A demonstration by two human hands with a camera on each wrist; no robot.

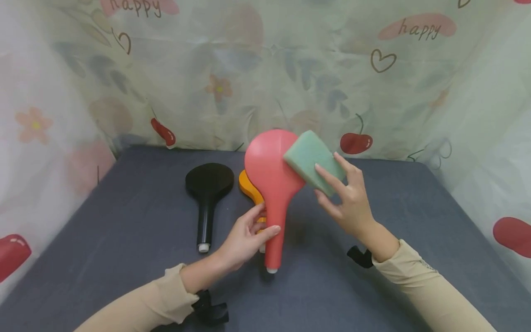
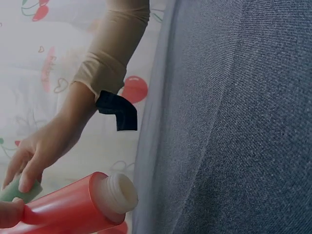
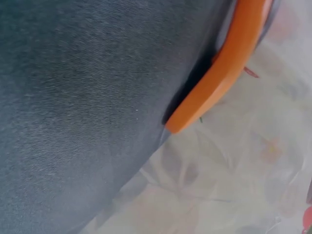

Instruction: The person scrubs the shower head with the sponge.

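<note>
My left hand (image 1: 242,240) grips the handle of a red handheld shower head (image 1: 271,166), raised upright above the table. Its white threaded end (image 2: 122,193) shows close up in the left wrist view, with my thumb (image 2: 9,213) on the red handle. In my right hand (image 1: 352,200) is a light green sponge (image 1: 309,157), held between thumb and fingers. The sponge overlaps the right side of the shower head's round face; whether they touch is hard to tell. The right wrist view does not show the right hand.
A black shower head (image 1: 209,189) lies on the grey-covered table (image 1: 137,240) to the left. Behind the red one lies an orange shower head (image 1: 249,186), partly hidden; its orange edge (image 3: 214,83) fills part of the right wrist view. Printed curtains (image 1: 274,69) surround the table.
</note>
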